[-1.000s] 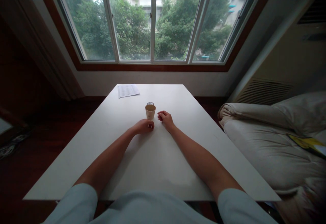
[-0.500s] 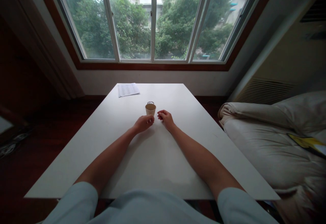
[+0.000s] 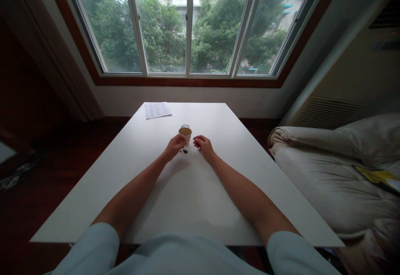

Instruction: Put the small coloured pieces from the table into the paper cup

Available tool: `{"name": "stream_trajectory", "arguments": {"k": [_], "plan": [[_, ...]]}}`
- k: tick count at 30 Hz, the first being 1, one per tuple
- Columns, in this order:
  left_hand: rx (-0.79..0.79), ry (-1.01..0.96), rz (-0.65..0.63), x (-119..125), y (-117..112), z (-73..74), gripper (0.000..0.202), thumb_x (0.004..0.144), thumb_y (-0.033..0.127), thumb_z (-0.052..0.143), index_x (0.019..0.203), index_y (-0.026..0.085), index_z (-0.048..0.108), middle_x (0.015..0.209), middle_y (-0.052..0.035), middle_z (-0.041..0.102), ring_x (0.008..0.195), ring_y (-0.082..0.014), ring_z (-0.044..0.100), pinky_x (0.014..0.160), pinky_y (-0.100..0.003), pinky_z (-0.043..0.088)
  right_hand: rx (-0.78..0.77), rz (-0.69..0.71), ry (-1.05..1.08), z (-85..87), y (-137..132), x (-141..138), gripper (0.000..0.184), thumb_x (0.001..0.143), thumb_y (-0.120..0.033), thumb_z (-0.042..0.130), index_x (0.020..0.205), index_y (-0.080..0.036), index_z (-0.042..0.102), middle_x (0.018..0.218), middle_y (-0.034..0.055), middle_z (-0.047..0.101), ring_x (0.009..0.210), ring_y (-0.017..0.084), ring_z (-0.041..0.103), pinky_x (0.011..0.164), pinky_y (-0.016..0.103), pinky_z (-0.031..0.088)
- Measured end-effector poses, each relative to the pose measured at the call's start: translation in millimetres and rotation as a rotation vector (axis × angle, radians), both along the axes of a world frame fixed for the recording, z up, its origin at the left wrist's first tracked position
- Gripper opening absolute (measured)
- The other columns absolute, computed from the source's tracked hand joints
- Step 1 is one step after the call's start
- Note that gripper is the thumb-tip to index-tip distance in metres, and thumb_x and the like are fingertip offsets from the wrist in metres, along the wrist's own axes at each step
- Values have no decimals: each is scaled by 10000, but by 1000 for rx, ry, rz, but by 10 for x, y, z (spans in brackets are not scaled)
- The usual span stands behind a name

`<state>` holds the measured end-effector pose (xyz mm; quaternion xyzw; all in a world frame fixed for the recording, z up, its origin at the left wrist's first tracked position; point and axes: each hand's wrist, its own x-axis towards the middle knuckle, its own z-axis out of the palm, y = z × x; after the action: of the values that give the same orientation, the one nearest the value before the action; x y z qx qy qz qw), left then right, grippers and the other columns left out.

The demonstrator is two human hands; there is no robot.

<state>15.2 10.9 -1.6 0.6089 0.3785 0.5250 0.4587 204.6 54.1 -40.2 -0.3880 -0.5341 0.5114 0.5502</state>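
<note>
A paper cup (image 3: pixel 188 138) stands upright on the white table, its brown inside showing. My left hand (image 3: pixel 175 146) is at the cup's near left side, with thumb and fingers pinched together close to the rim. Whatever is between those fingertips is too small to make out. Just below the fingers, several small dark bits (image 3: pixel 185 151) like beans lie on the table. To the right of the cup my right hand (image 3: pixel 204 146) rests with its fingers curled in, apart from the cup. I cannot see what it holds, if anything. Behind the cup lies a thin dark loop (image 3: pixel 185 126).
Printed sheets of paper (image 3: pixel 158 110) lie at the far left corner of the white table (image 3: pixel 193 200). A wide window (image 3: pixel 187 25) is beyond it. On the right is a pale padded sofa (image 3: pixel 325 179) with a yellow and black item (image 3: pixel 375 177) on it.
My left hand has risen from low in front of the cup up toward its rim, uncovering the small dark bits on the table. My right hand and the cup have stayed in place.
</note>
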Motion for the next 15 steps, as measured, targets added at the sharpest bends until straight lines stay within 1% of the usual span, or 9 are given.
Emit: {"name": "stream_trajectory", "arguments": {"k": [5,9,15], "plan": [[-64,-181,-26,-16,-32,69,226,745,281,706,875,170,559,703,33,539,573,-68,471,544,-215,366,2,2,3,-3,-4,1,214,706,-367,636,814,-189,687,704,24,665,587,129,546,579,276,415],[-128,-270,-37,-20,-60,111,258,737,292,730,900,176,567,686,42,528,578,-67,486,561,-215,398,-2,12,1,12,-20,-3,209,709,-360,637,819,-191,688,719,26,671,596,129,547,582,273,416],[-178,-374,-17,-20,-34,102,268,718,280,762,893,174,589,716,32,560,589,-57,512,585,-208,436,-10,6,-9,37,-39,-4,216,705,-369,637,818,-192,686,716,25,671,598,129,546,582,271,414]]}}
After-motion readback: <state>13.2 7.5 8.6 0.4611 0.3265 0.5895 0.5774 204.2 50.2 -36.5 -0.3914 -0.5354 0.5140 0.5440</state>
